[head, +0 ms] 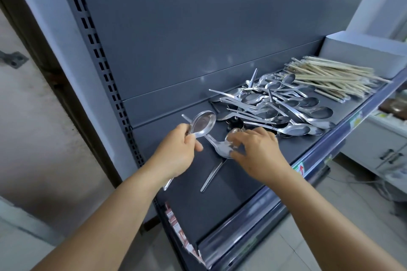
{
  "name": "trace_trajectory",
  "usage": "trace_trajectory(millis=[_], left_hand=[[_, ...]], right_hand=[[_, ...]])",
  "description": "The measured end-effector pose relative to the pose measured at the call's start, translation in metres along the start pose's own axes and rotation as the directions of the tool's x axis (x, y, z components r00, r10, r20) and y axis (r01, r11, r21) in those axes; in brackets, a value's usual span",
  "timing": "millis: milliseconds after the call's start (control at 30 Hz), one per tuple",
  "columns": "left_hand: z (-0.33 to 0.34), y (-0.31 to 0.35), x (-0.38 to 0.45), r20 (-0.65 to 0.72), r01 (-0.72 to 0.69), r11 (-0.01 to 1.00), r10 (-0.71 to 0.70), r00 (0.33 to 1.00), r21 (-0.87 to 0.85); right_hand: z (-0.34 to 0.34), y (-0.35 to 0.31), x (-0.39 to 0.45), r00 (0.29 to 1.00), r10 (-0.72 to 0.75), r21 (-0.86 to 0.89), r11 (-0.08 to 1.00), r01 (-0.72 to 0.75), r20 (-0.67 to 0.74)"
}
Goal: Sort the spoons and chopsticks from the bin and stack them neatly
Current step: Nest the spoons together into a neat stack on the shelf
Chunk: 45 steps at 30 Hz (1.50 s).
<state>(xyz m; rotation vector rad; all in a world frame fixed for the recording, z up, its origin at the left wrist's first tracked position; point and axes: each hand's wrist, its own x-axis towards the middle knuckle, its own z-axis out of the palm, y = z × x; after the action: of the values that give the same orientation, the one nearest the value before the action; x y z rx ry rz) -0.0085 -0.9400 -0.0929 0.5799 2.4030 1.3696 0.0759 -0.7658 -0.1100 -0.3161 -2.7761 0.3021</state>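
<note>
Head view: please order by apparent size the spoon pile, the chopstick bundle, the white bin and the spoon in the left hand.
1. spoon pile, the widest spread.
2. chopstick bundle and white bin: look similar; the bin is cut off by the frame edge, so unranked.
3. spoon in the left hand, smallest, although nearest the camera.

both bare forearms are reaching forward and up from the lower edge of the view, converging toward the middle. the left hand is curling closed, thumb and fingers pinching a spoon by its neck with the bowl standing up above the knuckles. the right hand is lying palm down, fingers spread and bent, fingertips pressing onto a second spoon. the two hands are sitting near each other, not touching
</note>
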Motion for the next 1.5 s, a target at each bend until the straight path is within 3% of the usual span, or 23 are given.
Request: trace_trajectory(millis=[300,433,567,700,833,933,1067,1167,1333,1500], left_hand=[[-0.004,0.014,0.003,0.017,-0.090,0.991,0.088,0.996,0.097],[-0.007,0.015,0.010,0.041,-0.074,0.988,0.069,0.997,0.137],[-0.005,0.011,0.015,0.102,-0.034,0.987,0.018,0.995,0.159],[0.003,0.009,0.009,0.255,0.069,0.997,-0.055,0.965,-0.044],[0.011,0.004,0.007,0.306,0.118,0.976,-0.058,0.950,-0.183],[0.015,-0.004,0.007,0.246,0.146,0.970,-0.096,0.965,-0.193],[0.014,-0.017,0.014,0.059,0.130,0.985,-0.124,0.991,-0.112],[0.014,-0.019,0.015,0.022,0.131,0.986,-0.129,0.991,-0.100],[0.021,-0.016,0.016,0.013,0.123,0.981,-0.123,0.992,-0.150],[0.028,-0.006,0.018,-0.019,0.096,0.971,-0.102,0.995,-0.219]], right_hand=[[0.007,-0.006,0.004,0.998,0.049,-0.106,0.993,-0.045,0.038],[0.005,-0.005,0.006,0.998,0.045,-0.026,0.999,-0.045,-0.032],[-0.001,-0.004,0.013,0.993,0.069,0.165,0.985,-0.053,-0.092],[-0.003,-0.001,0.022,0.985,0.096,0.196,0.978,-0.067,-0.143],[0.003,-0.004,0.030,0.986,0.103,0.205,0.976,-0.076,-0.127],[0.008,0.000,0.033,0.987,0.116,0.207,0.974,-0.090,-0.115],[0.012,0.010,0.037,0.998,0.066,0.080,0.994,-0.068,0.022],[0.013,0.012,0.039,0.996,0.037,0.073,0.996,-0.043,0.076],[0.013,0.014,0.042,0.993,0.088,0.319,0.942,-0.107,0.075],[0.002,0.009,0.045,0.971,0.234,0.648,0.733,-0.206,0.044]])
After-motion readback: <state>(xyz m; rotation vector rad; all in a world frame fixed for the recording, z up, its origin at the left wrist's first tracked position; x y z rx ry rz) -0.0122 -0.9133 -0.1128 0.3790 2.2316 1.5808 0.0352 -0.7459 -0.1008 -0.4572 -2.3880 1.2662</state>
